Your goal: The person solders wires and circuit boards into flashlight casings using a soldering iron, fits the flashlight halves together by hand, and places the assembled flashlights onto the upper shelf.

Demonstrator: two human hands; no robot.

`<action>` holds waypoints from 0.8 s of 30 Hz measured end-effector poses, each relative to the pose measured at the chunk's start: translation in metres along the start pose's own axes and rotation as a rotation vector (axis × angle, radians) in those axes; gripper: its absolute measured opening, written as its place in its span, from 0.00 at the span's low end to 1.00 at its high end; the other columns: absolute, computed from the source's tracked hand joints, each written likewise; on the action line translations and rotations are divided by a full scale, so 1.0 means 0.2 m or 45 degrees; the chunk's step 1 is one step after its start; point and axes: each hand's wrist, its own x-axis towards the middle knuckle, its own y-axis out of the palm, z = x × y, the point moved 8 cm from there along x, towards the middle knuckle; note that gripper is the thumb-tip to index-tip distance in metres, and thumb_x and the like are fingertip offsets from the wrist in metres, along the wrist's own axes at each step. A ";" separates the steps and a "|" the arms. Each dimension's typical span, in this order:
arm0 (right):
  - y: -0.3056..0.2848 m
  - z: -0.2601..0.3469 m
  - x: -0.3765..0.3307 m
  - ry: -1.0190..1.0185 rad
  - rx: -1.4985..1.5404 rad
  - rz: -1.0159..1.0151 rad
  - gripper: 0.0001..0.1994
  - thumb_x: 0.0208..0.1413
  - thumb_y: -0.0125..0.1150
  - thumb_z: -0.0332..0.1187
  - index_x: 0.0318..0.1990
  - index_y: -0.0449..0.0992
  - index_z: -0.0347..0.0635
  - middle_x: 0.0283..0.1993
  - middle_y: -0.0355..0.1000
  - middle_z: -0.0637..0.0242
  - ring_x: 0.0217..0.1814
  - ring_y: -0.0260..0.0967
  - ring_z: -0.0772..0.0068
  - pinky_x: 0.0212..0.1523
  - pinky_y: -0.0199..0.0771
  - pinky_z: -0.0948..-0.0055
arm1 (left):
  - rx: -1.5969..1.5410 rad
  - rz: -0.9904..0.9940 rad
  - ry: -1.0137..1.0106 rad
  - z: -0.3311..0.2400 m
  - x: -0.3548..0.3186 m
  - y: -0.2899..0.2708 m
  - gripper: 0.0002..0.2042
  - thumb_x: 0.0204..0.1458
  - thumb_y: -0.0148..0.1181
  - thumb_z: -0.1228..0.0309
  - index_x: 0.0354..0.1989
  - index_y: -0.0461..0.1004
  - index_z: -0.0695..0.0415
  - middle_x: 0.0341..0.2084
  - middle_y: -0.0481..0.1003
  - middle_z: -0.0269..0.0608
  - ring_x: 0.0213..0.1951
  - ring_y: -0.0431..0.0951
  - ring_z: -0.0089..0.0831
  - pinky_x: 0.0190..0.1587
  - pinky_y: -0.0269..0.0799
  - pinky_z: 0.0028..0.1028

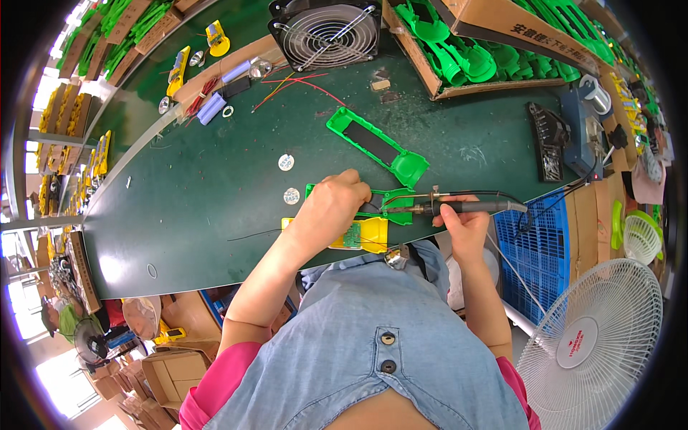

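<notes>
My right hand [466, 233] grips the dark handle of a soldering iron [476, 207], which has a thin metal feed tube along its top. The iron's tip points left over an open green plastic shell [400, 213]. My left hand [326, 211] is closed over the shell's left part, and what its fingertips pinch is hidden. Just nearer me lies a yellow shell [374, 231] with a small green circuit board [352, 236], partly under my left wrist. A silvery lamp reflector [395, 258] sits at the table edge. Farther off rests another green shell [410, 168] with a dark strip inside.
A black metal fan [330, 36] stands at the back, beside a carton of green shells [476, 64]. Blue battery cells [211, 109] and loose wires [290, 80] lie back left. At right are a blue soldering station [579, 136] and solder spool [595, 94]. A white fan [591, 344] stands lower right.
</notes>
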 end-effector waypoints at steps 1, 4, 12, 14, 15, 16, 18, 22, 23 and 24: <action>0.00 0.00 0.00 -0.008 0.000 0.001 0.08 0.48 0.57 0.22 0.37 0.68 0.31 0.31 0.71 0.61 0.26 0.70 0.77 0.28 0.73 0.80 | 0.000 -0.016 0.007 0.00 0.00 0.00 0.02 0.44 0.54 0.78 0.25 0.73 0.60 0.24 0.69 0.43 0.26 0.72 0.43 0.29 0.68 0.35; 0.00 0.00 0.00 -0.028 0.012 -0.003 0.08 0.48 0.57 0.22 0.37 0.68 0.31 0.32 0.71 0.61 0.26 0.70 0.77 0.28 0.73 0.80 | 0.031 -0.035 -0.001 0.00 0.00 0.00 0.02 0.43 0.54 0.78 0.25 0.73 0.60 0.23 0.68 0.43 0.26 0.72 0.43 0.29 0.68 0.35; 0.01 0.02 -0.04 -0.077 -0.070 -0.010 0.08 0.49 0.56 0.22 0.37 0.68 0.31 0.32 0.71 0.60 0.27 0.71 0.76 0.28 0.74 0.79 | 0.059 -0.049 0.026 -0.01 0.00 0.01 0.02 0.42 0.54 0.79 0.25 0.73 0.60 0.23 0.68 0.43 0.27 0.72 0.44 0.29 0.68 0.35; 0.00 0.06 -0.06 -0.170 0.004 -0.028 0.08 0.49 0.56 0.21 0.37 0.68 0.31 0.33 0.71 0.59 0.27 0.71 0.76 0.28 0.74 0.79 | 0.056 -0.048 0.030 -0.01 0.00 0.00 0.02 0.42 0.54 0.79 0.25 0.73 0.60 0.23 0.68 0.43 0.27 0.72 0.44 0.29 0.68 0.35; 0.01 0.07 -0.07 -0.172 0.005 -0.027 0.08 0.49 0.56 0.21 0.37 0.68 0.31 0.33 0.71 0.59 0.27 0.71 0.76 0.28 0.74 0.79 | 0.055 -0.047 0.032 -0.01 0.00 0.00 0.02 0.42 0.54 0.79 0.25 0.73 0.60 0.23 0.68 0.43 0.27 0.72 0.44 0.29 0.68 0.35; 0.01 0.11 -0.09 -0.237 0.026 -0.083 0.08 0.49 0.55 0.22 0.38 0.68 0.31 0.32 0.72 0.59 0.27 0.71 0.75 0.28 0.73 0.79 | 0.054 -0.046 0.034 -0.01 0.00 0.00 0.02 0.42 0.54 0.79 0.25 0.73 0.60 0.23 0.68 0.43 0.27 0.72 0.44 0.29 0.68 0.35; 0.02 0.15 -0.13 -0.304 0.046 -0.142 0.08 0.50 0.55 0.22 0.38 0.68 0.31 0.31 0.72 0.59 0.27 0.71 0.74 0.28 0.73 0.79 | 0.054 -0.048 0.025 -0.01 0.00 0.00 0.02 0.42 0.54 0.79 0.25 0.73 0.60 0.23 0.68 0.43 0.27 0.72 0.44 0.29 0.68 0.35; 0.10 0.14 -0.23 -0.394 -0.337 0.059 0.15 0.50 0.55 0.24 0.46 0.63 0.31 0.28 0.74 0.59 0.33 0.73 0.70 0.42 0.71 0.70 | 0.063 -0.052 0.028 -0.01 0.00 0.00 0.02 0.42 0.54 0.79 0.25 0.73 0.61 0.23 0.68 0.44 0.27 0.72 0.44 0.29 0.68 0.36; 0.17 0.17 -0.23 -0.587 -0.515 0.131 0.19 0.48 0.58 0.26 0.48 0.62 0.33 0.31 0.74 0.59 0.37 0.72 0.67 0.50 0.64 0.64 | 0.064 -0.051 0.032 -0.02 0.00 0.00 0.02 0.42 0.54 0.79 0.25 0.73 0.61 0.23 0.68 0.44 0.27 0.72 0.44 0.29 0.68 0.36; 0.24 0.19 -0.24 -0.780 -0.697 0.203 0.23 0.45 0.62 0.27 0.49 0.61 0.34 0.34 0.74 0.59 0.41 0.72 0.64 0.57 0.58 0.57 | 0.063 -0.043 0.026 -0.01 0.00 0.01 0.02 0.42 0.54 0.79 0.25 0.73 0.61 0.23 0.68 0.44 0.27 0.72 0.44 0.30 0.68 0.36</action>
